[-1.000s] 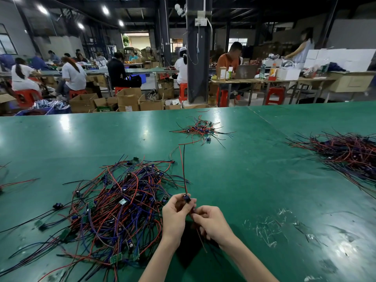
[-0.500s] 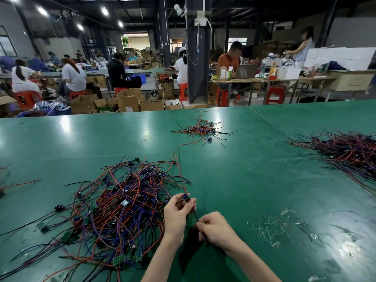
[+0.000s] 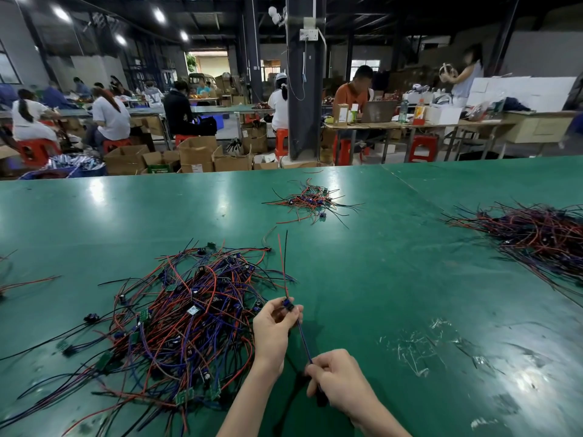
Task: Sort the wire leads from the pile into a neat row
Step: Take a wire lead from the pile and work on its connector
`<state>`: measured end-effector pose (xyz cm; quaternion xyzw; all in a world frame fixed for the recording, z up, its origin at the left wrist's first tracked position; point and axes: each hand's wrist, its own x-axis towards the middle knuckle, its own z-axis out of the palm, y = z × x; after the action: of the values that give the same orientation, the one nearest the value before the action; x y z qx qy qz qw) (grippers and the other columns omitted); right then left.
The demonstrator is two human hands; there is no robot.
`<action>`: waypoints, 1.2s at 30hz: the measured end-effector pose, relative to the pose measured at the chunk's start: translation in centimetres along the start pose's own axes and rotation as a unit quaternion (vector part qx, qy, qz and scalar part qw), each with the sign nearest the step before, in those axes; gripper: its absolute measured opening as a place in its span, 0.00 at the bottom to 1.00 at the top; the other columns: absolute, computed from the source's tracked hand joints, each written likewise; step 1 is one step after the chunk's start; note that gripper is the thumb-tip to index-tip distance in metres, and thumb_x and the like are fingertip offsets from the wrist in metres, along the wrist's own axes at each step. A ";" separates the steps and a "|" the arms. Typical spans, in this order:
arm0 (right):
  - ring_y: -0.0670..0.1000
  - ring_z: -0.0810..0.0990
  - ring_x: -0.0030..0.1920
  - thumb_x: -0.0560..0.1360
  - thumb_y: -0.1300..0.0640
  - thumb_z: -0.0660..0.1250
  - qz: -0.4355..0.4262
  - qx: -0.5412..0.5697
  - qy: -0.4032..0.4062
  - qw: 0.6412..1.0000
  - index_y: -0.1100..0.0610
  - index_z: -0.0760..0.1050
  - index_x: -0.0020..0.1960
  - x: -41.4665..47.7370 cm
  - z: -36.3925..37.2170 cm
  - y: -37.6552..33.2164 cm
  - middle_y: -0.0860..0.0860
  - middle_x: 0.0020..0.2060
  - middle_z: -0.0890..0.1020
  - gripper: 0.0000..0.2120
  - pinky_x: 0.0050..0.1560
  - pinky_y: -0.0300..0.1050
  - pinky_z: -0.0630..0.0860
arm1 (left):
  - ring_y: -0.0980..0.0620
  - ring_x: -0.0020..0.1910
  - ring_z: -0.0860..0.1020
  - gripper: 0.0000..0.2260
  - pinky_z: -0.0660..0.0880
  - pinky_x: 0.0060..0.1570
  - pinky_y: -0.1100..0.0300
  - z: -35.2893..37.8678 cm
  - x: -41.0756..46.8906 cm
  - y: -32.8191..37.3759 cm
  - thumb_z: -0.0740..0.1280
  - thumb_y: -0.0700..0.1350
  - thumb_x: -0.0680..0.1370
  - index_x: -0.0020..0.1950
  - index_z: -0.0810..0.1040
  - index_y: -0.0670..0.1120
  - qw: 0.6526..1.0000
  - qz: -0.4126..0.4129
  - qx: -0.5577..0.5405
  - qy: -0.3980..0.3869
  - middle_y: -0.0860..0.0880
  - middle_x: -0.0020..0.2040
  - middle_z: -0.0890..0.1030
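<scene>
On a green worktable in a crowded workshop; just right of the tangled pile, holds one wire lead above the surface; pinches its blue connector in the fingertips of the left hand; grips the lower end in the curled right hand; runs straight between the two.

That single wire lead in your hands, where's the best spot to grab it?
Probably the small blue block midway along the wire lead, pinched from the left, as the left hand does: it is the one stiff lump, while the thin wires either side bend.
</scene>
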<state>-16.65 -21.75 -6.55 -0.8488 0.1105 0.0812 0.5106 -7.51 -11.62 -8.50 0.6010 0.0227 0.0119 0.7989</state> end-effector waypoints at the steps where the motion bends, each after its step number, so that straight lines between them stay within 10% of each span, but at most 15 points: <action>1: 0.44 0.71 0.21 0.76 0.63 0.62 0.004 0.001 -0.002 1.000 0.62 0.81 0.39 -0.3 0.0 0.1 0.49 0.26 0.82 0.11 0.27 0.36 0.69 | 0.52 0.37 0.82 0.08 0.79 0.42 0.63 0.0 0.0 0.0 0.67 0.28 0.73 0.49 0.77 0.39 1.000 0.001 0.004 0.000 0.44 0.39 0.83; 16: 0.43 0.69 0.25 0.79 0.62 0.58 -0.030 0.028 -0.006 0.999 0.52 0.78 0.41 -2.1 0.6 1.1 0.45 0.22 0.72 0.13 0.33 0.37 0.66 | 0.54 0.35 0.82 0.07 0.78 0.38 0.65 0.0 -0.1 0.3 0.67 0.27 0.73 0.46 0.78 0.38 1.000 -0.009 -0.009 -0.018 0.43 0.37 0.84; 23: 0.46 0.69 0.20 0.77 0.70 0.56 0.009 0.135 -0.143 0.980 0.61 0.72 0.53 -2.3 -1.2 0.5 0.56 0.31 0.82 0.10 0.23 0.35 0.66 | 0.55 0.33 0.81 0.07 0.78 0.35 0.65 0.0 -0.2 0.4 0.66 0.27 0.73 0.48 0.77 0.35 1.000 -0.016 -0.018 -0.016 0.43 0.37 0.83; 26: 0.43 0.64 0.16 0.79 0.55 0.63 0.017 0.109 -0.214 0.971 0.59 0.72 0.54 -1.2 -4.5 0.0 0.57 0.41 0.85 0.08 0.16 0.34 0.57 | 0.54 0.34 0.81 0.07 0.78 0.36 0.65 -0.2 -0.1 0.4 0.66 0.27 0.74 0.49 0.78 0.36 0.999 -0.021 -0.022 -0.014 0.43 0.37 0.83; 36: 0.43 0.62 0.17 0.75 0.54 0.70 -0.018 0.095 -0.019 0.995 0.60 0.81 0.38 4.4 -2.0 -1.5 0.57 0.33 0.83 0.11 0.19 0.35 0.55 | 0.54 0.35 0.82 0.07 0.78 0.37 0.64 -0.1 -0.1 0.5 0.67 0.27 0.73 0.49 0.78 0.36 0.999 -0.022 -0.010 -0.026 0.43 0.38 0.84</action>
<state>-11.96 -23.27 -5.41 -0.7964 0.0928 0.0772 0.5925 -7.63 -11.44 -8.03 0.5927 0.0150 -0.0205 0.8050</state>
